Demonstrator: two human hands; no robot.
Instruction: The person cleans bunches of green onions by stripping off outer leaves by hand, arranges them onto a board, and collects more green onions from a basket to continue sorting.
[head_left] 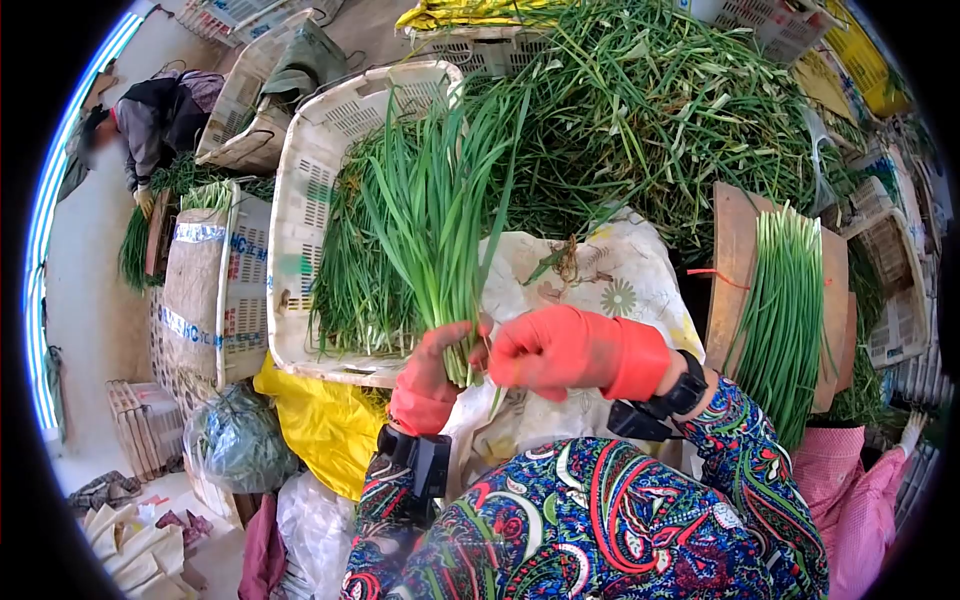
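My left hand (428,378), in a red rubber glove, is closed around the lower stems of a bunch of Chinese chives (440,220). The leaves fan upward over a white plastic crate (285,230), which holds more chives (365,290). My right hand (560,350), gloved the same way, is curled closed just right of the stem ends. Whatever its fingers grip is hidden from me. Below both hands lies a pale flower-printed cloth (640,285). To the right, a neat bundle of chives (785,300) rests on a brown board (735,240).
A big heap of loose greens (660,120) rises behind the cloth. At far left a person (165,120) bends over another bunch. Left of me are a yellow sheet (320,420), a clear bag of greens (240,440) and stacked crates (245,280). Pink sacks (840,490) stand at lower right.
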